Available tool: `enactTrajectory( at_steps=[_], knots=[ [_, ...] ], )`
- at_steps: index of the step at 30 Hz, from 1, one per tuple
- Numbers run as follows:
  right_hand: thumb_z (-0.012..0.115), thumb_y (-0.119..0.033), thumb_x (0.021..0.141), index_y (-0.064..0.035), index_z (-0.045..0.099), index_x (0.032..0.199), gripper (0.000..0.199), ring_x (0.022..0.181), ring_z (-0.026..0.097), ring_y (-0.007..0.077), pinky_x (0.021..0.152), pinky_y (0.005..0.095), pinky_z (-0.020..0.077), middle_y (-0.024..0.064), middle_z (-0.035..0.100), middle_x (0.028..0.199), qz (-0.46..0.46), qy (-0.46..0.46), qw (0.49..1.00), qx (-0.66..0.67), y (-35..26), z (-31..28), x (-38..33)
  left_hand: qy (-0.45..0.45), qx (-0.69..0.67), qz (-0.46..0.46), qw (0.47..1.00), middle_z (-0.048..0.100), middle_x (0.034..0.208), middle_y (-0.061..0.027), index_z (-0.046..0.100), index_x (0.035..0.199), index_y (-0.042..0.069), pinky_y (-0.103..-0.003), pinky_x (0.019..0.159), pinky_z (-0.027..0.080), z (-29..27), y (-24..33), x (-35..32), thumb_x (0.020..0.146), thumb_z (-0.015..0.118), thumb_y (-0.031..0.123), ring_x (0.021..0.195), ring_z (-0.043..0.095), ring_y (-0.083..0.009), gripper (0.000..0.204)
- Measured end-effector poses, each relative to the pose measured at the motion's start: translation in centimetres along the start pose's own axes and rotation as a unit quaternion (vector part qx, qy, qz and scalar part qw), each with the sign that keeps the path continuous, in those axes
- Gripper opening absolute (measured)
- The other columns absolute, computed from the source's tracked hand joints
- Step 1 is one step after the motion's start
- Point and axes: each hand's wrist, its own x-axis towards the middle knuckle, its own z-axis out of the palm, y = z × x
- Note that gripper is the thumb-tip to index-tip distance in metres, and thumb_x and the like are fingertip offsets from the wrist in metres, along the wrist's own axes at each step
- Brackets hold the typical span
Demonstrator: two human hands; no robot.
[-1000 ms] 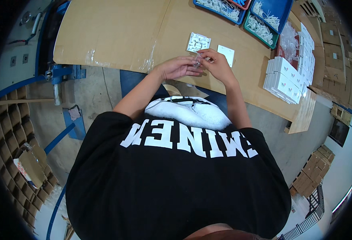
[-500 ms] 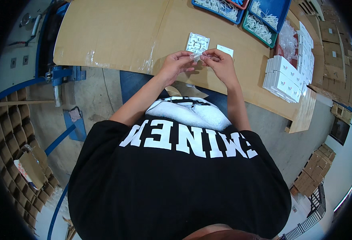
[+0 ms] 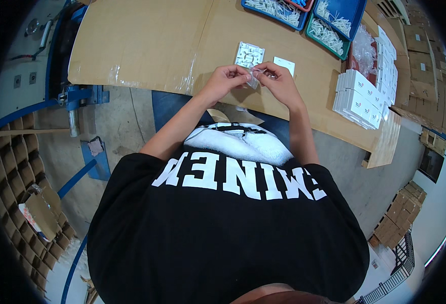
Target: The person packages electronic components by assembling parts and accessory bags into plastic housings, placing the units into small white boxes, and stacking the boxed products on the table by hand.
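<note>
Between my two hands, above the cardboard-covered table [image 3: 147,45], is a small clear plastic bag [image 3: 254,82]. My left hand [image 3: 227,81] pinches its left side with thumb and forefinger. The right hand [image 3: 279,82] grips the upper right of it, fingers curled in. Whatever the bag contains is too small to make out. Just beyond my fingertips lies a square white plastic piece [image 3: 250,53] with raised shapes and recesses on its face. To its right rests a plain flat white square [image 3: 284,64], partly covered by my right hand.
Blue [image 3: 304,19] and green [image 3: 345,49] trays of small white sticklike parts stand at the far right. White boxes [image 3: 355,101] are stacked near the right table edge, with crumpled clear plastic [image 3: 366,50] behind them. A blue metal fixture [image 3: 73,99] stands by the left edge.
The clear bag has turned to hang lower between my hands. My left fingers have closed into a tighter pinch on it. The table things stay in place.
</note>
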Motion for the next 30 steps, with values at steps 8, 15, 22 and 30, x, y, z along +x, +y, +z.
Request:
enactTrajectory(
  at_steps=[8, 15, 22, 30],
  knots=[
    [0.066, -0.015, 0.096, -0.0052, 0.072, 0.107, 0.016, 0.077, 0.057, 0.0064, 0.066, 0.0236, 0.0467, -0.0005, 0.068, 0.089, -0.009, -0.015, 0.999, -0.041, -0.2, -0.2, 0.0, -0.006, -0.051, -0.002, 0.999, 0.07, 0.103, -0.0061, 0.064, 0.111, 0.002, -0.028, 0.082, 0.057, 0.5, 1.3, -0.4, 0.099, 0.066, 0.015, 0.095, 0.067, -0.0128, 0.018],
    [0.066, -0.017, 0.094, -0.0026, 0.071, 0.104, 0.019, 0.077, 0.055, 0.0083, 0.068, 0.0259, 0.0454, 0.0005, 0.064, 0.085, 0.039, -0.063, 0.997, -0.017, -0.3, -0.4, 0.2, -0.003, 0.004, 0.033, 0.999, 0.069, 0.103, -0.0068, 0.064, 0.108, 0.002, -0.028, 0.074, 0.058, 0.4, 1.0, 0.0, 0.099, 0.067, 0.02, 0.089, 0.068, -0.0129, 0.02],
    [0.061, -0.016, 0.096, -0.0009, 0.071, 0.105, 0.021, 0.081, 0.057, 0.012, 0.071, 0.0269, 0.0462, 0.0036, 0.06, 0.097, 0.035, -0.112, 0.992, 0.043, 0.7, -0.4, 0.7, -0.088, -0.153, -0.065, 0.982, 0.068, 0.106, -0.0114, 0.056, 0.122, 0.001, -0.033, 0.081, 0.058, 0.2, 1.1, 0.2, 0.106, 0.054, 0.029, 0.097, 0.072, -0.0234, 0.032],
    [0.066, -0.013, 0.094, -0.0025, 0.072, 0.105, 0.016, 0.091, 0.056, 0.0121, 0.08, 0.0272, 0.0446, 0.0024, 0.061, 0.098, -0.033, -0.093, 0.994, -0.048, 0.4, -0.9, 1.1, -0.155, -0.17, -0.082, 0.97, 0.068, 0.111, -0.0132, 0.056, 0.129, 0.0, -0.036, 0.086, 0.057, -1.1, 0.3, 0.4, 0.109, 0.042, 0.039, 0.093, 0.07, -0.0214, 0.046]
  ],
)
